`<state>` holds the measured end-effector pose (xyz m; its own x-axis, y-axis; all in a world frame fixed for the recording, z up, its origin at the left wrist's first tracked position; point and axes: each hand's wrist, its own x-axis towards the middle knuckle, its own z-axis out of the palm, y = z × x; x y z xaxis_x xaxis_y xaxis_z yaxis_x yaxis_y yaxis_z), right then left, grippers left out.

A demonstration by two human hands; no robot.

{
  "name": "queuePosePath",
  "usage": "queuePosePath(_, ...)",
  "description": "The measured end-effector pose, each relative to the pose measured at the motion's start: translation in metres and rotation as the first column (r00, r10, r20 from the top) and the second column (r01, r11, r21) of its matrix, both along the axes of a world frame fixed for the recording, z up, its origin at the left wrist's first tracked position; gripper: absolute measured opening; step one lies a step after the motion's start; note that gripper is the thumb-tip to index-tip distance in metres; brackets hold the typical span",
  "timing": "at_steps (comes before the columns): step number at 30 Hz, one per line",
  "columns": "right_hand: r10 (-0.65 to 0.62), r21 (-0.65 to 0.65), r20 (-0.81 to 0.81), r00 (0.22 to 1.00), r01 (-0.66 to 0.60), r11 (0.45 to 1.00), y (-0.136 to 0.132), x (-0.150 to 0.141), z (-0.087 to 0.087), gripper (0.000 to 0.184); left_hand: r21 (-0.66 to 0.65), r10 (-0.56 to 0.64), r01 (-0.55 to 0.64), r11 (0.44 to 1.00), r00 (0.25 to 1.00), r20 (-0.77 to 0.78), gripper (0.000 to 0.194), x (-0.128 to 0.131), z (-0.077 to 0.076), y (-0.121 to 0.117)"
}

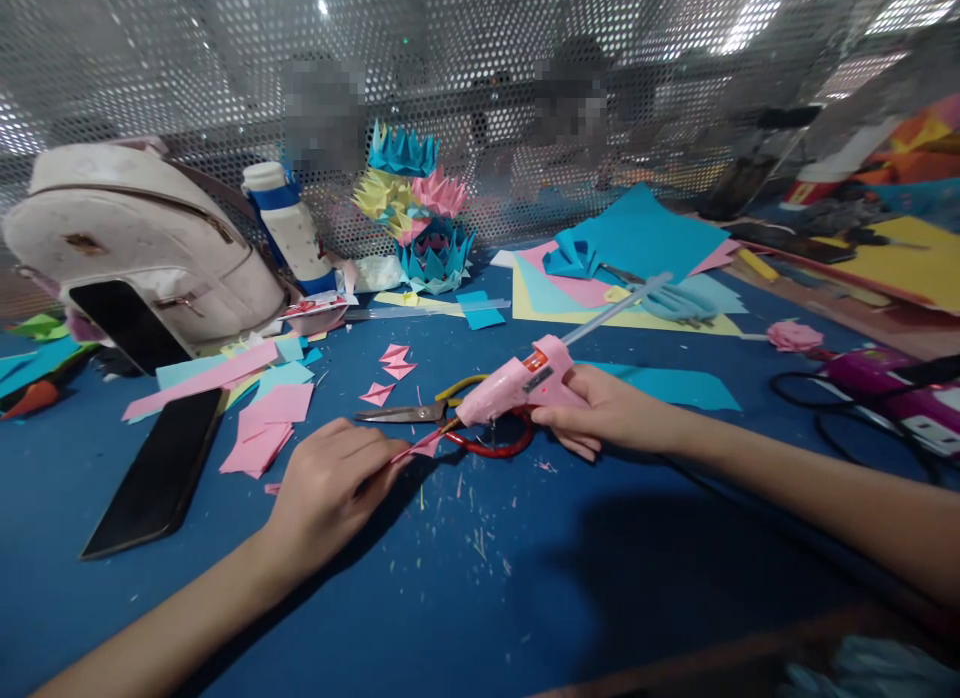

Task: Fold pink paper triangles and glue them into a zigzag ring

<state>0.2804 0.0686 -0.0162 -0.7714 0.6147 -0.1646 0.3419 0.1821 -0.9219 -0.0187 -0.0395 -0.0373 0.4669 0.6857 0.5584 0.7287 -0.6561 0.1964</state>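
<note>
My right hand [592, 410] is wrapped round the handle of a pink hot glue gun [506, 390], whose clear glue stick juts out of the back, up and to the right. The gun's nozzle points left and down at a small folded pink paper piece [426, 444]. That piece is pinched in my left hand [337, 488]; whether the nozzle touches it I cannot tell. Beneath the gun lie scissors [405, 415] with a red and yellow handle, partly hidden. Several folded pink paper pieces [399, 369] rest on the blue table beyond my left hand.
Pink paper squares [262, 428] and a black phone [161, 478] lie at left. Behind them stand a white backpack [142, 238] and a bottle [289, 228]. Folded paper flowers [435, 253] stand by the perforated metal screen [487, 128]. Coloured sheets [660, 233] lie at back right.
</note>
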Motion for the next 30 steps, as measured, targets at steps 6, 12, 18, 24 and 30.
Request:
queuePosePath(6, -0.002, 0.019, -0.002, 1.0, 0.002, 1.0, 0.0013, 0.0015, 0.0001, 0.061, 0.002, 0.011, -0.011, 1.0, 1.0, 0.007, 0.013, -0.0013, 0.001, 0.0008)
queuePosePath(12, 0.006, 0.069, 0.017, 1.0, -0.007, 0.998, 0.0032, 0.0043, -0.0012, 0.059, 0.014, 0.011, -0.011, 1.0, 1.0, 0.004, 0.013, -0.0009, 0.0017, 0.0012)
queuePosePath(18, 0.014, 0.095, 0.025, 1.0, -0.016, 0.995, 0.0031, 0.0045, 0.0005, 0.06, 0.017, 0.012, -0.012, 1.0, 1.0, 0.01, 0.014, -0.0009, 0.0007, 0.0011)
queuePosePath(24, 0.007, 0.105, 0.041, 0.999, -0.012, 0.994, 0.0029, 0.0048, 0.0023, 0.06, 0.003, 0.019, -0.019, 1.0, 1.0, 0.004, 0.016, -0.0015, 0.0011, 0.0011)
queuePosePath(30, 0.009, 0.134, 0.037, 0.999, -0.014, 0.991, 0.0036, 0.0057, 0.0039, 0.059, 0.007, 0.016, -0.016, 1.0, 1.0, 0.003, 0.013, -0.0018, 0.0005, 0.001)
